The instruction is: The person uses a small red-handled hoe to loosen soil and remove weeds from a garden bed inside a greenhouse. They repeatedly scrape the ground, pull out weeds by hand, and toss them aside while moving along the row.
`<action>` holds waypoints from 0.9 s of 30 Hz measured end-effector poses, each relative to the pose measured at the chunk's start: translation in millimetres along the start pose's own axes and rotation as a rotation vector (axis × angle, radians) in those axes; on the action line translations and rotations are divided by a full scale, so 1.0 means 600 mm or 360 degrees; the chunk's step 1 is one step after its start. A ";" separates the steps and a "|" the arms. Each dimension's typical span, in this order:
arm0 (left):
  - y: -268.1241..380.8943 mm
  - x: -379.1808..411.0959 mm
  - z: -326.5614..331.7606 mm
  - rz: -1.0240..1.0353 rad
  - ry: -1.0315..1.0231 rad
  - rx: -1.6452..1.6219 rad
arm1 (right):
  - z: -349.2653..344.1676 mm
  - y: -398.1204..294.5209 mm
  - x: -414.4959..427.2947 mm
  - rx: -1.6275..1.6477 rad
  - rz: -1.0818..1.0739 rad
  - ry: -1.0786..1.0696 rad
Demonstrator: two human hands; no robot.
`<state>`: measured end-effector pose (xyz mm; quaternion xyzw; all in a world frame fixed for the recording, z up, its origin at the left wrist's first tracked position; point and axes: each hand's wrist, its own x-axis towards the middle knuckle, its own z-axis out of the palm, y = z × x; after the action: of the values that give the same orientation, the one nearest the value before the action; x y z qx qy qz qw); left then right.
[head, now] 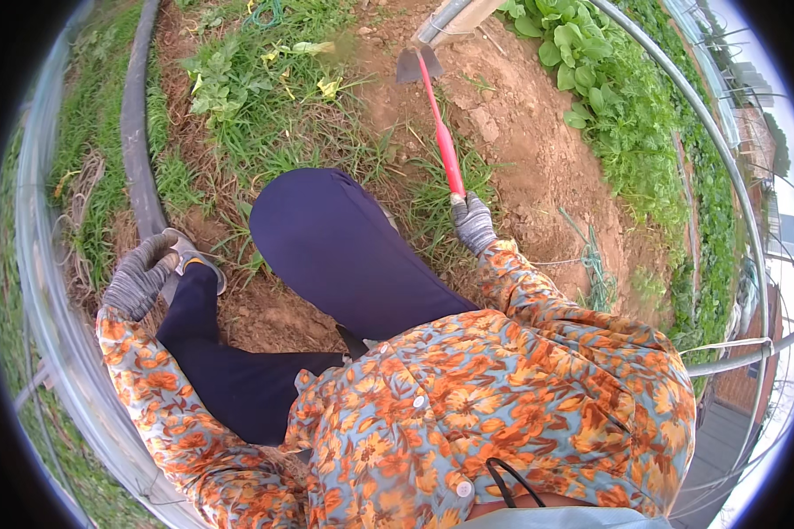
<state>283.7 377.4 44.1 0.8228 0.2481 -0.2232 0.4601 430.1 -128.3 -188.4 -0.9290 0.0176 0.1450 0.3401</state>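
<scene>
My right hand (472, 221), in a grey knit glove, grips the end of the red handle of a small hand hoe (446, 142). The hoe's dark metal blade (419, 64) is at the far end, over bare soil near the foot of a post. My left hand (139, 274), gloved alike, is at the left above my shoe, with fingers curled and thumb near the fingertips; whether it holds anything small cannot be told. Grass and weeds (291, 139) grow in front of my knee.
A dark hose or pipe (139, 119) runs along the left beside clear plastic sheeting (46, 264). Leafy green plants (582, 59) grow at the right under a metal hoop (708, 119). Green twine (595, 271) lies on the soil. A post (460, 20) stands beyond the blade.
</scene>
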 end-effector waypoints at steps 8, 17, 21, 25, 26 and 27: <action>-0.028 0.004 -0.013 -0.0031 0.0003 0.0116 | 0.048 0.032 -0.054 -0.0215 0.0306 -0.0596; 0.014 0.007 0.000 0.0004 -0.0023 0.0188 | 0.046 -0.013 -0.025 0.0013 0.0007 -0.0150; -0.012 0.003 0.000 -0.0062 -0.0033 0.0145 | 0.004 -0.073 0.039 0.0377 0.0840 -0.0711; -0.003 0.006 0.005 -0.0073 -0.0052 0.0074 | -0.009 -0.127 0.150 0.0393 0.0592 -0.0575; -0.003 0.006 0.004 -0.0073 -0.0035 0.0030 | -0.012 -0.129 0.184 0.0351 0.0512 -0.0532; -0.006 0.002 0.001 -0.0087 -0.0009 -0.0015 | -0.020 -0.148 0.209 0.0319 0.0532 -0.0548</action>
<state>282.5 378.5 40.6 0.8129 0.2704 -0.2367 0.4584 564.8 -59.2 -159.2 -0.8365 0.1269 0.3527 0.3998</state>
